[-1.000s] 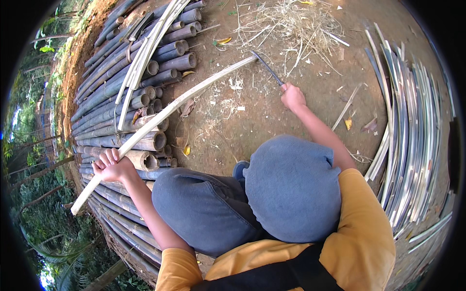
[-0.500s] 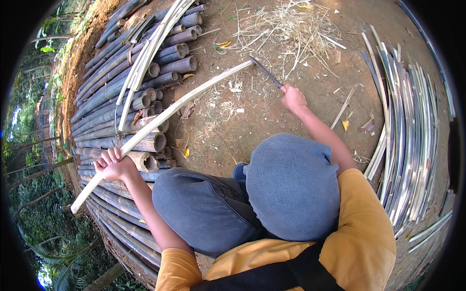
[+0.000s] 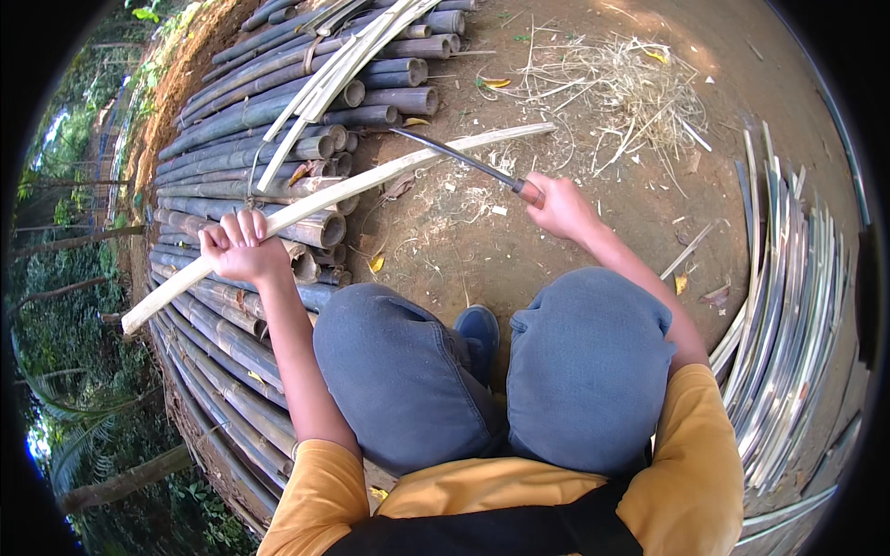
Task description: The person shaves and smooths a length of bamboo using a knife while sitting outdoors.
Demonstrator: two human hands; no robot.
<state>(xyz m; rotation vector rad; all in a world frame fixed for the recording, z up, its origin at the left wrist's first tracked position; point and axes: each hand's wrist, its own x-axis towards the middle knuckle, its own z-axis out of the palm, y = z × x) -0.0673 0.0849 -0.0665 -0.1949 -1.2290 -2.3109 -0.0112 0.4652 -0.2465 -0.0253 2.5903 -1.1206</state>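
One long pale bamboo strip [image 3: 343,190] slants across the ground, and everything else lies around it. The left hand [image 3: 239,248] is closed around the strip near its lower left end, fingers curled over the top. The right hand [image 3: 561,206] is wrapped around the handle of one curved knife [image 3: 459,159], whose dark blade crosses the strip toward its upper right end and touches it there. Behind the strip on its left lies one stack of round bamboo poles [image 3: 269,139], too many to count, with a few split slats lying across the top. Beyond the strip's far end sits one heap of dry shavings [image 3: 630,88] on bare soil. Well to the right of the strip lies one pile of flat split slats [image 3: 797,306]. Below the strip are two knees in blue trousers and one blue shoe [image 3: 479,329] between them.
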